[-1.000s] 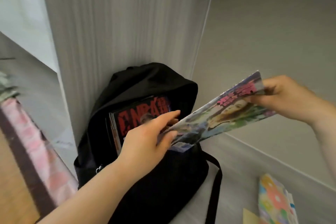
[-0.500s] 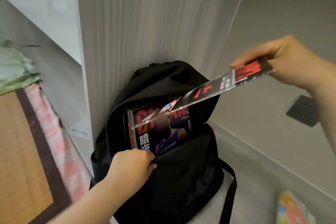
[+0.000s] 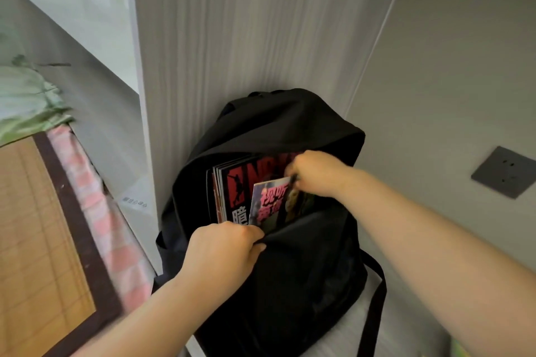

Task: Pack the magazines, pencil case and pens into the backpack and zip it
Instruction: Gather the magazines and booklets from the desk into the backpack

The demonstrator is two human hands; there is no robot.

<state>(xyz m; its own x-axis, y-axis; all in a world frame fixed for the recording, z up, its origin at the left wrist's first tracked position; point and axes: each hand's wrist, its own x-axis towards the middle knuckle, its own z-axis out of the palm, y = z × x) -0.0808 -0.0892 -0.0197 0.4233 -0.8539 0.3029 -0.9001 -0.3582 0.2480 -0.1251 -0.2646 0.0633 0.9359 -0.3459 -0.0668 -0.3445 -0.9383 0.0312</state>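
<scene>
Fingers [image 3: 246,231] of the left hand [image 3: 222,253] curl around the front edge of the backpack [image 3: 293,293]; the right hand [image 3: 317,172] pinches a pink-lettered magazine [image 3: 271,203] half inside it.

backpack [image 3: 275,130]: black cloth, matt, softly creased
strap [image 3: 374,307]: black woven webbing, matt
front magazine [image 3: 272,203]: smooth printed paper, glossy cover
stacked magazines [image 3: 236,182]: glossy paper covers (thin page edges showing)
wall panel [image 3: 232,38]: grey, matt, fine vertical grain; wood or laminate, cannot tell
socket plate [image 3: 504,172]: dark grey, smooth, matt; looks plastic
mat [image 3: 34,226]: tan woven slats, dark cloth border
sheet [image 3: 95,203]: pink checked cloth, matt
</scene>
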